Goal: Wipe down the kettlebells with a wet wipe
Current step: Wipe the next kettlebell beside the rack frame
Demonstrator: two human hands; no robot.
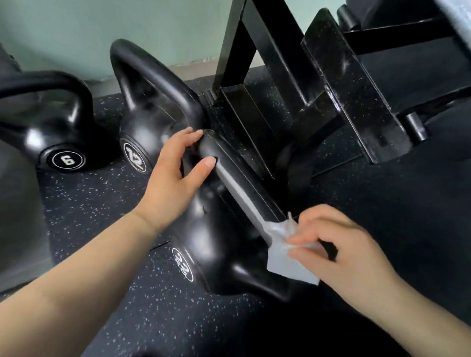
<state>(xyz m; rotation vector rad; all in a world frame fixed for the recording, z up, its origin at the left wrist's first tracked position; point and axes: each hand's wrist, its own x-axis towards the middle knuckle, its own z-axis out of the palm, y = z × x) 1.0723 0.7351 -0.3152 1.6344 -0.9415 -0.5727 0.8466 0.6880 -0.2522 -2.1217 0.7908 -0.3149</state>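
**Kettlebell handle gets the wipe in a gym-floor clean**

A speckled rubber floor (163, 312) carries the equipment, running back to its far edge under a pale green wall (73, 13). A black steel rack (265, 55) stands at that far edge, its foot planted on the floor just beside the weights.

Three black kettlebells sit in a loose row from the floor's left side toward its middle. The near kettlebell marked 22 (213, 246) is closest to the person and looks tipped, its handle (236, 184) slanting up and away, apparently so the bar can be reached along its whole length. A second kettlebell marked 22 (148, 127) stands just behind it, and a kettlebell marked 6 (51, 126) stands farther left, nearer the wall. Neither is being touched.

The left hand (173, 179) grips the upper end of the slanting handle, thumb on top and fingers curled over the far side. This seems meant to steady the heavy weight against the push of the wiping.

The right hand (343, 250) pinches a white wet wipe (287, 257) between thumb and fingertips. It holds the wipe against the lower end of the same handle, where the bar bends toward the body. The wipe is folded around the bar with a loose corner hanging below.

Judging by this, the handle is mid-clean and the other two weights are yet to be done.
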